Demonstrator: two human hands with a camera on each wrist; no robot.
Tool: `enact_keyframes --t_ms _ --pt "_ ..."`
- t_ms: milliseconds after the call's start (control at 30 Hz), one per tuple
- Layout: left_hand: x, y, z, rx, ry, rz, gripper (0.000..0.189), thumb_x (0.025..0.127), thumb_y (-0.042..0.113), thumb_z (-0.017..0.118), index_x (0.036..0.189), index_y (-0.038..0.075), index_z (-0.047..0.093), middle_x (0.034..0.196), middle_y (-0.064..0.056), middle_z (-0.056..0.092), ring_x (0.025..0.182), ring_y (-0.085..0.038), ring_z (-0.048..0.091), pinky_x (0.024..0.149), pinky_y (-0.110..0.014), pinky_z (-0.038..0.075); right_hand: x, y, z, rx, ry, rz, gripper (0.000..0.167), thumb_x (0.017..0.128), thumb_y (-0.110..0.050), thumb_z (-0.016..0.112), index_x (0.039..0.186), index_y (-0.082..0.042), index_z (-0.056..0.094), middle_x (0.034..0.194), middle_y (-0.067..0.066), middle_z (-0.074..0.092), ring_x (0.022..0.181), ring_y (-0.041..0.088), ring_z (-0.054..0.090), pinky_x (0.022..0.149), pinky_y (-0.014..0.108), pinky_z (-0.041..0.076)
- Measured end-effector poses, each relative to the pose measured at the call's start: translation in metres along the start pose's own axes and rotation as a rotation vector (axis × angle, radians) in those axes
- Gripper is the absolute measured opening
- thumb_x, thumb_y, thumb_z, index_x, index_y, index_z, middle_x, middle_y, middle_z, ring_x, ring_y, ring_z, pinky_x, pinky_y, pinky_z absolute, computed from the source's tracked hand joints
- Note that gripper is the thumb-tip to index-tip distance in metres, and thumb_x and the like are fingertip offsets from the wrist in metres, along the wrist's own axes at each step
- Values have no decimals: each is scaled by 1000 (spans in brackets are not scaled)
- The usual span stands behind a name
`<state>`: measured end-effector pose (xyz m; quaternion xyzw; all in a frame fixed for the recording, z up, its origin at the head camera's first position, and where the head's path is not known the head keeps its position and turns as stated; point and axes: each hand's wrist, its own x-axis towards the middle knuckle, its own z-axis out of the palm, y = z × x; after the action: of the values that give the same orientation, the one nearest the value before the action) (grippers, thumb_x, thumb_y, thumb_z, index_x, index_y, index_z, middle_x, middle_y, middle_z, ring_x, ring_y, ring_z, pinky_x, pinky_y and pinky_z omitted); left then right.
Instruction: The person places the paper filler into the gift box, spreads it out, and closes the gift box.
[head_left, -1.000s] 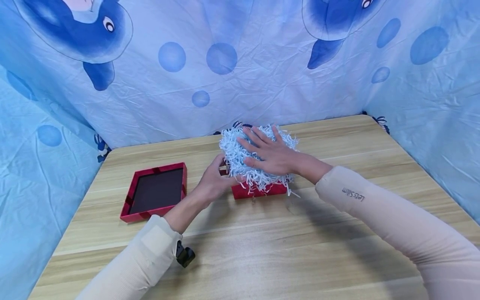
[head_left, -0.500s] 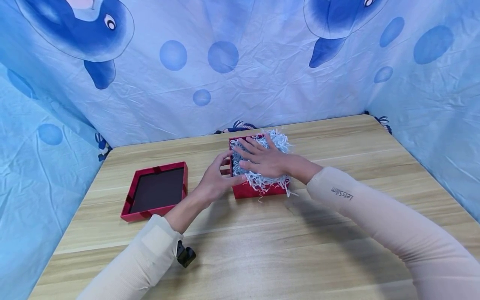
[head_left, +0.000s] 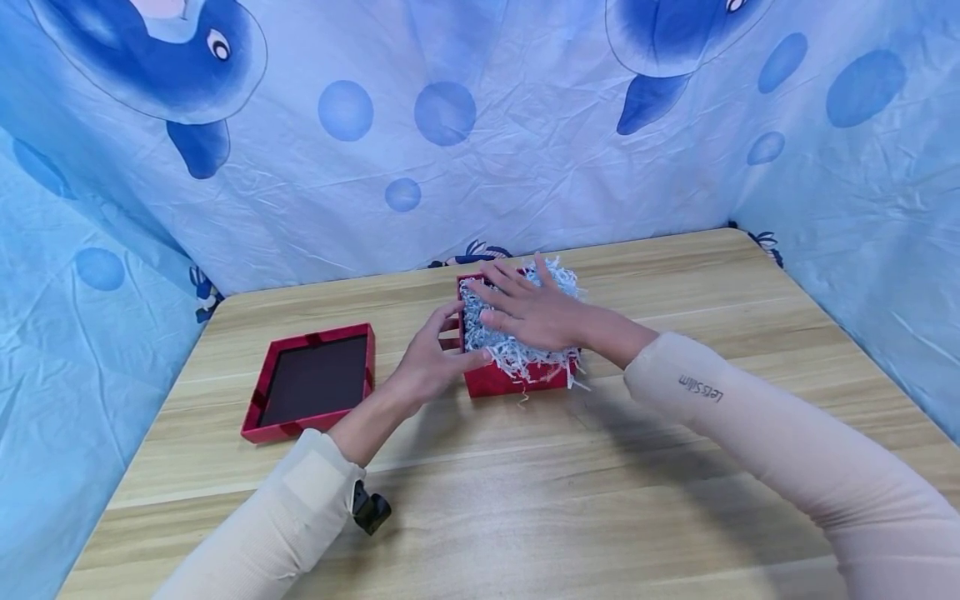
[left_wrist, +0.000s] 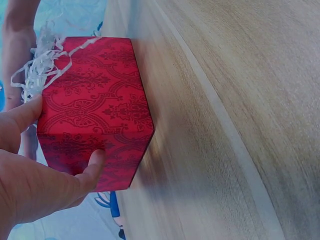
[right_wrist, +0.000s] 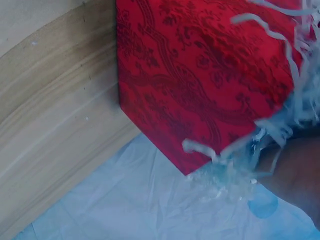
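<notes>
A red patterned gift box [head_left: 495, 382] stands on the table, heaped with pale blue shredded paper [head_left: 517, 358] that spills over its front and right edges. My left hand [head_left: 431, 362] grips the box round its near left corner. In the left wrist view its thumb and fingers lie on two sides of the box [left_wrist: 97, 100]. Spread flat over the filling, my right hand [head_left: 536, 315] has straight fingers close over the paper. The right wrist view shows loose strands hanging over the box wall [right_wrist: 195, 70], with part of that hand [right_wrist: 295, 175] at the right edge.
A red box lid [head_left: 317, 383] with a dark inside lies upturned on the table [head_left: 525, 500], left of the box. Behind the table hangs a blue curtain [head_left: 510, 192] with whale prints. A black device [head_left: 370, 508] is strapped at the left wrist.
The mound of shredded paper has sunk down into the box, baring its left rim. My right hand went down with it, then rose slightly. My left hand stays at the corner.
</notes>
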<state>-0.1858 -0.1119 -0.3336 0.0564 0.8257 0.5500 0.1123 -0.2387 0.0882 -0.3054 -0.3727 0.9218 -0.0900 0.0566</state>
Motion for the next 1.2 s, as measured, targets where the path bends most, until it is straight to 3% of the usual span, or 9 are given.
enact_keyframes --t_ms 267,600,1000,1200 --pt "0 0 0 -1 12 -4 83 83 22 77 150 21 28 145 -10 37 127 -31 44 97 -46 47 -11 6 -6 -63 61 35 65 100 -55 26 155 -28 4 161 0 -9 146 22 -14 105 57 -25" --pt "1 0 -1 8 10 -19 83 83 24 77 150 22 28 146 -9 37 128 -30 43 97 -47 47 -19 20 -1 -78 60 82 66 100 -56 25 155 -26 7 161 1 -9 146 23 -14 103 56 -28" --pt "0 0 -2 3 6 -26 82 84 25 76 150 23 28 147 -10 36 128 -31 42 98 -48 46 -8 13 8 -63 -75 107 71 96 -65 20 155 -28 3 160 2 -12 144 23 -19 108 56 -21" --pt "0 0 -2 9 3 -24 84 83 29 76 150 23 26 147 -9 36 128 -30 42 97 -48 47 0 10 10 -73 -153 122 70 97 -64 22 155 -28 6 161 5 -8 146 27 -14 110 58 -18"
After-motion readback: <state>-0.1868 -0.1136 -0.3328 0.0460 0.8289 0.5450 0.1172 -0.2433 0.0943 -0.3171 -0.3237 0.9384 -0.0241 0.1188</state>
